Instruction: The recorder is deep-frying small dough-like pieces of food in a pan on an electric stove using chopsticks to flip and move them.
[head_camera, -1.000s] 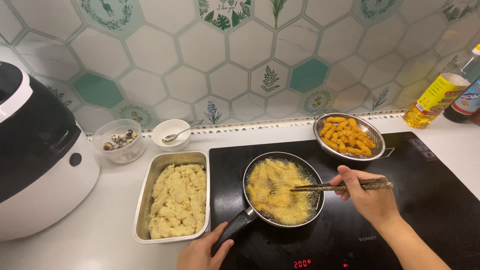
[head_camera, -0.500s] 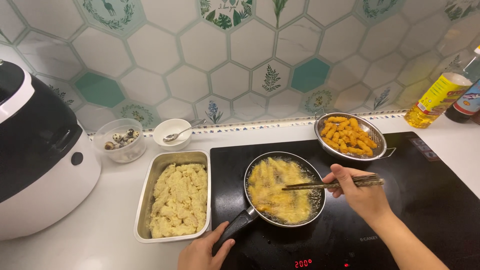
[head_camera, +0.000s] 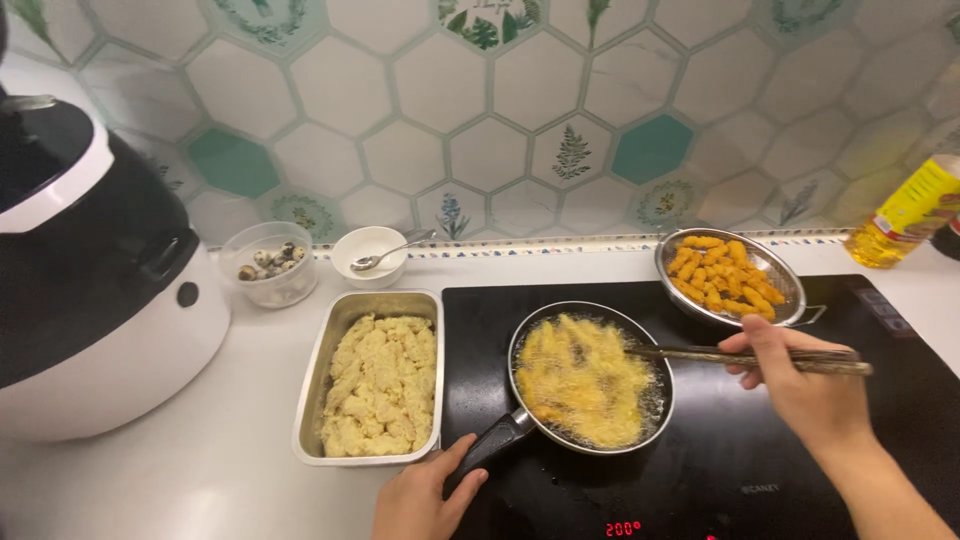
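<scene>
From your head camera, your left hand (head_camera: 425, 497) is cut off at the bottom edge, so only the thumb and part of the palm show; it is closed around the black handle (head_camera: 497, 442) of the pan (head_camera: 590, 378), though the fingers beneath are hidden. Your right hand (head_camera: 800, 385) pinches a pair of dark chopsticks (head_camera: 745, 356) whose tips reach into the pan from the right; foam hides exactly what the tips touch. The pan sits on the black glass cooktop (head_camera: 880, 400), near its left side, full of bubbling yellow oil that blurs the shapes of the pieces frying in it. The oil bottle (head_camera: 905, 212) is cut off at the right edge, and the black-and-white cooker (head_camera: 95, 290) at the left. Compared with half a second ago, the left hand has closed further onto the handle and the chopsticks sit a little further right across the pan. The metal strainer (head_camera: 730, 276), round and shiny, holds orange fried sticks behind your right hand. A rectangular steel tray (head_camera: 372, 385) of pale lumpy battered pieces lies on the table just left of the cooktop. Behind it stand a clear tub (head_camera: 268, 262) of speckled eggs and a white bowl (head_camera: 369, 253) with a spoon.
</scene>
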